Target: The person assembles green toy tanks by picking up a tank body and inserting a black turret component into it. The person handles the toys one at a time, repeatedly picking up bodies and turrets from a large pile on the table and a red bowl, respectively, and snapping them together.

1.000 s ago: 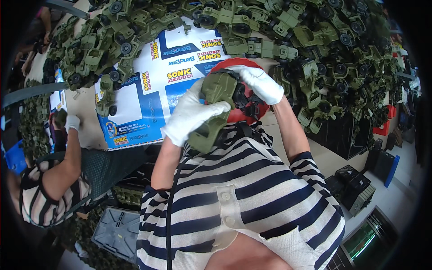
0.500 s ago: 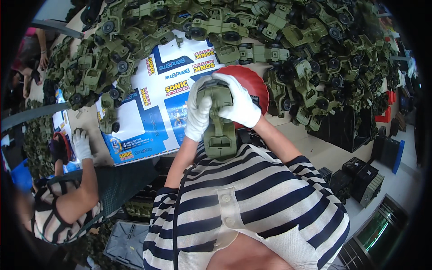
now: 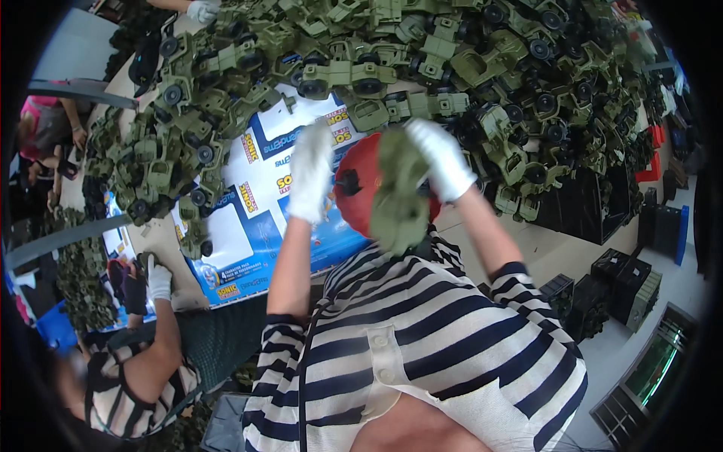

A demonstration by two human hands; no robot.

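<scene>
A green toy jeep [image 3: 401, 200], blurred by motion, hangs upright in front of my chest. My right hand [image 3: 440, 160], in a white glove, grips its far end from the right side. My left hand [image 3: 311, 169], also gloved in white, is apart from the jeep on its left, above the printed sheet; motion smears its fingers. Between and below my hands lies a red scalloped dish [image 3: 360, 162], partly covered by the jeep. A small black part [image 3: 347, 181] shows in the dish near its left side.
Heaps of green toy jeeps [image 3: 497, 68] cover the table's far side. A blue and white printed cardboard sheet [image 3: 252, 226] lies at left. A co-worker's gloved hand [image 3: 159, 280] works at far left; another gloved hand [image 3: 202, 11] shows at the top. Black crates [image 3: 621, 282] stand at right.
My left hand has let go of the jeep and moved left of it. My right hand has shifted right with the jeep, uncovering more of the dish. The whole view has shifted slightly.
</scene>
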